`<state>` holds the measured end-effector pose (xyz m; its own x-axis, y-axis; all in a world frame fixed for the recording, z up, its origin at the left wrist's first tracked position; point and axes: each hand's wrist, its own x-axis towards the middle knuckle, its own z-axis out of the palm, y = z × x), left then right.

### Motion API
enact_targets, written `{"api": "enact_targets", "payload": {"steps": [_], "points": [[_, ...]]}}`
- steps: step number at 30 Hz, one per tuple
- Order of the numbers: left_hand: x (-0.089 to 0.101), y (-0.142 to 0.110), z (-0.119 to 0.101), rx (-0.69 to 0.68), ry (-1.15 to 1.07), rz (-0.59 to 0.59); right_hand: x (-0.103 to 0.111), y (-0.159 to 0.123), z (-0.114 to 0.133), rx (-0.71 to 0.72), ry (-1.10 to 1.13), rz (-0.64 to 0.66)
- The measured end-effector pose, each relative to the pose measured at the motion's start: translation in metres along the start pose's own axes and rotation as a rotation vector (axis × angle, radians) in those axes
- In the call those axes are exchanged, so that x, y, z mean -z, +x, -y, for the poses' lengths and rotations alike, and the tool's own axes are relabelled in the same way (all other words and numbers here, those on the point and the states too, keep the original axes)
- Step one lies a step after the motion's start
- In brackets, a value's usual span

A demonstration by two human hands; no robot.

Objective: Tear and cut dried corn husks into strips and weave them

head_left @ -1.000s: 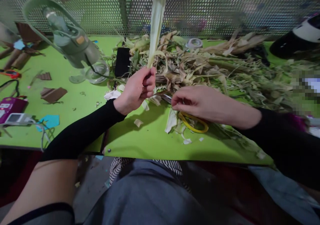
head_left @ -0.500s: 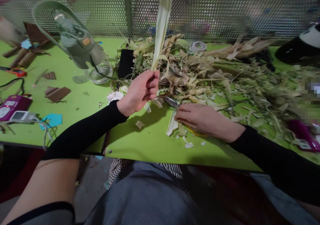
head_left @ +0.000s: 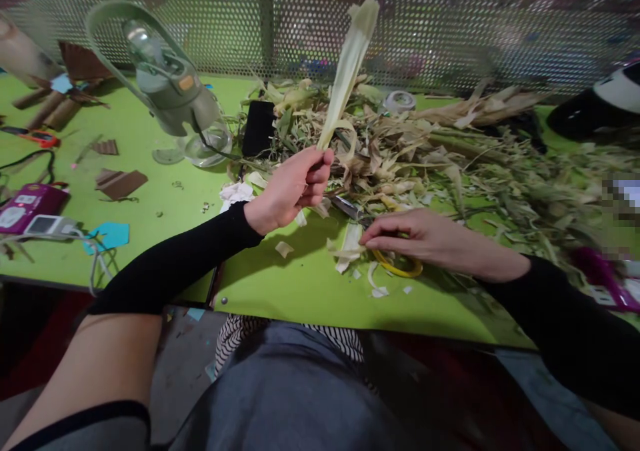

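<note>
My left hand (head_left: 295, 187) is closed around the lower end of a long pale corn husk strip (head_left: 349, 71), which stands up and leans right, with a thin curl hanging from its side. My right hand (head_left: 420, 241) is low over the table, thumb and fingers pinched at the edge of a short cut piece of corn husk (head_left: 349, 245). Under and beside that hand lie scissors; a yellow handle loop (head_left: 403, 269) shows below the fingers and a metal blade (head_left: 345, 205) beyond them. Part of the scissors is hidden by the hand.
A heap of dry husks (head_left: 385, 144) spreads along the back and right. At the left stand a green bottle (head_left: 175, 97) and a purple power strip (head_left: 33, 207). A black phone (head_left: 259, 129) and a tape roll (head_left: 399, 101) lie near the mesh screen (head_left: 215, 34).
The view has shifted slightly. My right hand has drawn back to the right, uncovering the yellow handle, with its fingertips at the husk piece. The strip in my left hand leans further right.
</note>
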<state>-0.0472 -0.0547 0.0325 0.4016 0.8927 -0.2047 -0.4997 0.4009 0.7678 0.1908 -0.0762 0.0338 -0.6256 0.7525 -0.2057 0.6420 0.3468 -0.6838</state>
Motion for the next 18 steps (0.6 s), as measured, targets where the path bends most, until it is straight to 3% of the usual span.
{"api": "enact_targets", "payload": {"steps": [5, 11, 15, 18], "points": [[0.000, 0.000, 0.000, 0.006, -0.017, 0.003, 0.002, 0.006, -0.018, 0.017, -0.277, -0.253], [0.000, -0.001, 0.001, 0.003, 0.019, 0.009, -0.006, 0.015, -0.027, -0.051, -0.421, -0.192], [0.001, 0.000, 0.002, -0.003, 0.047, 0.026, 0.000, 0.014, -0.021, -0.113, -0.268, -0.248], [0.002, 0.001, 0.003, -0.008, 0.075, 0.025, 0.010, 0.011, -0.008, -0.244, 0.138, -0.326]]}}
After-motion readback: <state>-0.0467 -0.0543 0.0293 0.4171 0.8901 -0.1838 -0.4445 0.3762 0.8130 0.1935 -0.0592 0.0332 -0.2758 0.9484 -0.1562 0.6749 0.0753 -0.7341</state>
